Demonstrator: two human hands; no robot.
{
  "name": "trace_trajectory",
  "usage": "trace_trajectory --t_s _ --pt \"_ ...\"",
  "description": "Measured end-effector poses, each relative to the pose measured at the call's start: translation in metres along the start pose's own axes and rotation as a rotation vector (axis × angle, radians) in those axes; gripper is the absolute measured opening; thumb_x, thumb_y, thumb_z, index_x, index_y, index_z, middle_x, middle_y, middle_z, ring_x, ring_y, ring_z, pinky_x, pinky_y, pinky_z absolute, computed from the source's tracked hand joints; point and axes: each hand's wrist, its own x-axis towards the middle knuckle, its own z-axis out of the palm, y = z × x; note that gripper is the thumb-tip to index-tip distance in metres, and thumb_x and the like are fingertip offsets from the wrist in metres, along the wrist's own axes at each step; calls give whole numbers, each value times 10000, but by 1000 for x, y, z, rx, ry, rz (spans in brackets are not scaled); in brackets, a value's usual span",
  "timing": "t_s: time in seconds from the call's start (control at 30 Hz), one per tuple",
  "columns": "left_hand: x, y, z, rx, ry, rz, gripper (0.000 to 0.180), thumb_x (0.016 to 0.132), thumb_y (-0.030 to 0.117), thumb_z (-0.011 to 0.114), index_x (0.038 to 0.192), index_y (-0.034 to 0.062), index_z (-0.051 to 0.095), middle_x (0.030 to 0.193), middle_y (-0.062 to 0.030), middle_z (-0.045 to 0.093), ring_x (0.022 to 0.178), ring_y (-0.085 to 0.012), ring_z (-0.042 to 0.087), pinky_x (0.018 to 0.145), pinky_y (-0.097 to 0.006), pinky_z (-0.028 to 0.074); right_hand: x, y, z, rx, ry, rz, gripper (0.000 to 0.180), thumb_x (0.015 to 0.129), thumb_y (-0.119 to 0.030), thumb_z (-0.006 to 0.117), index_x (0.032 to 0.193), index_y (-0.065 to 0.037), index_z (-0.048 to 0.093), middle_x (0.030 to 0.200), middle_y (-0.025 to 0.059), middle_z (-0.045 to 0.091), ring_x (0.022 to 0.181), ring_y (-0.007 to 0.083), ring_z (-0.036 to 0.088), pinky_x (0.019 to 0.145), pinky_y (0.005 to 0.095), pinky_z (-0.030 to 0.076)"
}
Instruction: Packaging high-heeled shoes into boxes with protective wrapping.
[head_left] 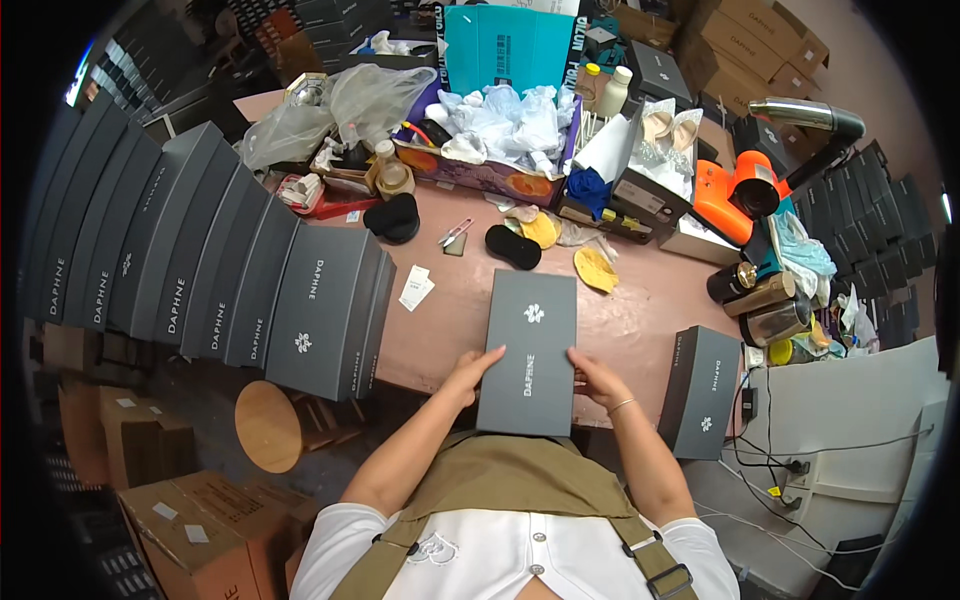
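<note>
1. Both hands are gripping 1 grey box [530,352] at the desk's [640,300] near edge: left hand [474,368] and right hand [597,378] are clamping its long sides.
2. A row of grey boxes [200,255] is leaning along the left edge.
3. Another box [700,390] is standing at the right corner.
4. Scissors [455,233] are lying mid-desk.

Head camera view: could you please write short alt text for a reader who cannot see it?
Seen from above, a person's left hand and right hand hold the sides of a closed dark grey shoebox at the near edge of a cluttered pink table. A row of matching grey boxes stands at the left, and another box stands at the right.
</note>
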Motion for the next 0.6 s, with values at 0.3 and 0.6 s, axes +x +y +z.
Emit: trace_trajectory --t_s 0.3,0.6 --pt "-10 42 -92 400 130 203 585 904 372 598 1321 -8 443 1234 -172 536 1110 -231 533 919 -330 427 -32 -1 115 -88 -199 -262 409 883 -331 641 1119 -25 509 893 39 605 764 131 591 682 318 505" --pt "-40 98 -58 1477 456 983 642 780 117 636 1368 36 390 1397 -233 352 1305 -395 342 1061 -505 276 27 -58 63 -1137 475 -780 334 781 -168 618 1073 -11 582 1079 188 602 1025 342 556 922 477 410"
